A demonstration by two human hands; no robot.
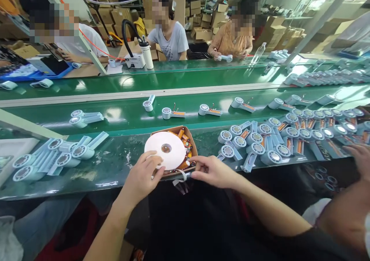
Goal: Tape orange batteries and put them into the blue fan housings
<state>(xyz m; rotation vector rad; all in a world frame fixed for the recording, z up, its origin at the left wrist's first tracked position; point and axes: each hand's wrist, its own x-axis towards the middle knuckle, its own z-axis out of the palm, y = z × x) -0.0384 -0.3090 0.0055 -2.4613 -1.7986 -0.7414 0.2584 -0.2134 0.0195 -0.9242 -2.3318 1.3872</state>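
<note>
A flat white roll (154, 145) of tape or labels lies on a cardboard box (194, 141) holding orange-wrapped battery cells (186, 141). My left hand (146, 172) rests on the roll's near left edge, fingers bent and thumb against the rim. A narrow white strip (182, 173) curls off the roll at the box's front edge. My right hand (215, 171) is at that strip, index finger and thumb curled by its end; the exact contact is hard to see. Clear pieces (179, 186) hang below the strip.
Light-blue fan-like housings (256, 138) crowd the bench on my right, and more (82, 151) lie on the left. Beyond runs a green conveyor belt (121, 116) carrying spaced housings. A co-worker's hand (361, 157) reaches in at far right. Several people sit across the belt.
</note>
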